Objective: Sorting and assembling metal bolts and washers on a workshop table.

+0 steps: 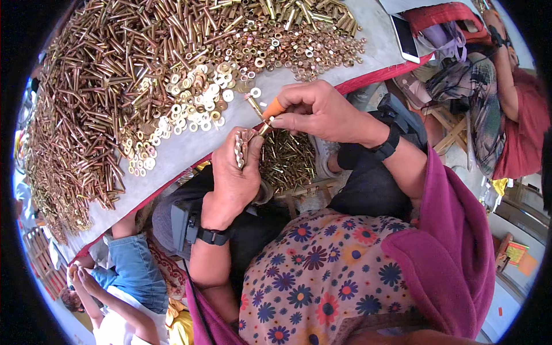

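Observation:
My left hand is closed around several bolts, their shiny hex ends stacked in a row between its fingers. From its thumb and fingertips sticks up a brass-coloured bolt, tilted toward the table. My right hand pinches this bolt near its middle between thumb and forefinger; an orange finger cover sits on one fingertip. Whether a nut or a washer is in that pinch is too small to tell. Just beyond the hands, flat washers lie loose on the table.
Piled bolts and sleeves cover the table's left and far side, with hex nuts beside them. Finished-looking bolts fill a container below my hands. A phone lies at the right edge. Other people sit at left and right.

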`<state>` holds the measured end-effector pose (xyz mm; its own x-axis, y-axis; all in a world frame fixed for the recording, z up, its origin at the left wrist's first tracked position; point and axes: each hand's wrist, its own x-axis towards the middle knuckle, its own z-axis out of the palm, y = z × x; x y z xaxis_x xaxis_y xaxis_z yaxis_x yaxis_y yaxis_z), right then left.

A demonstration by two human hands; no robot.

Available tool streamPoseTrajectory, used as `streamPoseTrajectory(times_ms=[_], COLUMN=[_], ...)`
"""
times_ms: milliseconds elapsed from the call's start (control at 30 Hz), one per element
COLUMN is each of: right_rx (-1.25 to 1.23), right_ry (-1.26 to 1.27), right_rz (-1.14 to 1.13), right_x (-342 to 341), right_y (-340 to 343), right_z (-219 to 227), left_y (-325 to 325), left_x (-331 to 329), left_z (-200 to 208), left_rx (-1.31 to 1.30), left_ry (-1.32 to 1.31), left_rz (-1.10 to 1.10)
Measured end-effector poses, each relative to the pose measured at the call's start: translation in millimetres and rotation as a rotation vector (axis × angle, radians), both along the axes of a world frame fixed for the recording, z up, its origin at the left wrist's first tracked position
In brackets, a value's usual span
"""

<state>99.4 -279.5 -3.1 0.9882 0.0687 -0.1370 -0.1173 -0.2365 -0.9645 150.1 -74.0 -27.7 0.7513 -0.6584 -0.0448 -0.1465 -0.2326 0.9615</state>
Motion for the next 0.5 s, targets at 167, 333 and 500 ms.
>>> streamPoseTrajectory(times_ms=[167, 333, 500], right_rx=[-0.113, -0.122, -0.097], right_ry=[-0.182, -0.330, -0.214], right_rz=[0.072, 0.091, 0.042], right_x=[2.0, 2.4, 0.2], right_y=[-0.6, -3.1, 2.2], right_z=[2.3, -4.0, -4.0], left_y=[6.7, 8.3, 4.5], left_x=[-0.8, 0.5, -1.5], left_z=[-2.6, 0.6, -1.3], left_rx=[-0.009, 0.017, 0.011], left_ry=[0.316, 0.410, 0.226], left_rz=[-0.023, -0.050, -0.006])
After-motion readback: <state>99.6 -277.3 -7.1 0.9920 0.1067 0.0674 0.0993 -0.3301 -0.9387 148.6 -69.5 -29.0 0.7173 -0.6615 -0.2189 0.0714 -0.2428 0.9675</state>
